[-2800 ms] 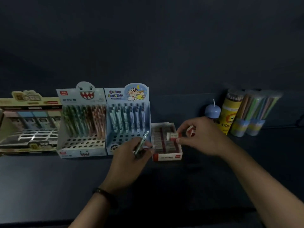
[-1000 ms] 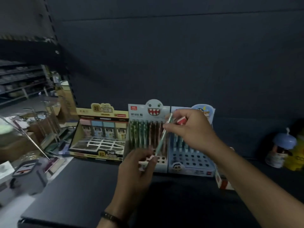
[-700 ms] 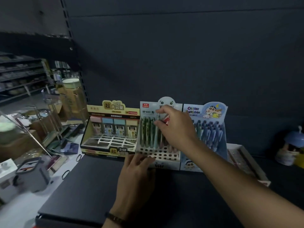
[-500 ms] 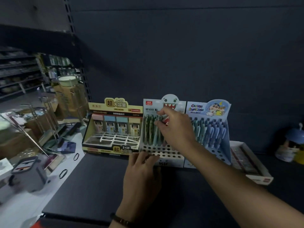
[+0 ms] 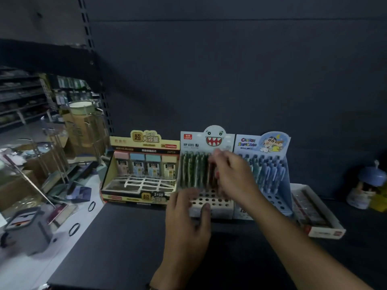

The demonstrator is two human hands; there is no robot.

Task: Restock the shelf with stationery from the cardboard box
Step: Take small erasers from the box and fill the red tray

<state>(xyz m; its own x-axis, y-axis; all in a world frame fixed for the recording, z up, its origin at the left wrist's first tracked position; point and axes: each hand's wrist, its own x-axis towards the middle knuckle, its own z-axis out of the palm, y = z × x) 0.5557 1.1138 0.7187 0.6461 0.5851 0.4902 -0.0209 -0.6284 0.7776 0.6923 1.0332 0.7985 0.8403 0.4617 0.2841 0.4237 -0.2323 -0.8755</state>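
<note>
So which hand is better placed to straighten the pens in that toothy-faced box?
Probably the right hand: it is up at the pens in the box, while the left hand lies against its front.

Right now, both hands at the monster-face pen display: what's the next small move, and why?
Probably lower the right hand a little, to seat whatever it carries among the pens. It hovers over the rows of the monster-face display, too blurred to tell its grip. The left hand lies with straight fingers on the display's holed front, bracing it.
</note>
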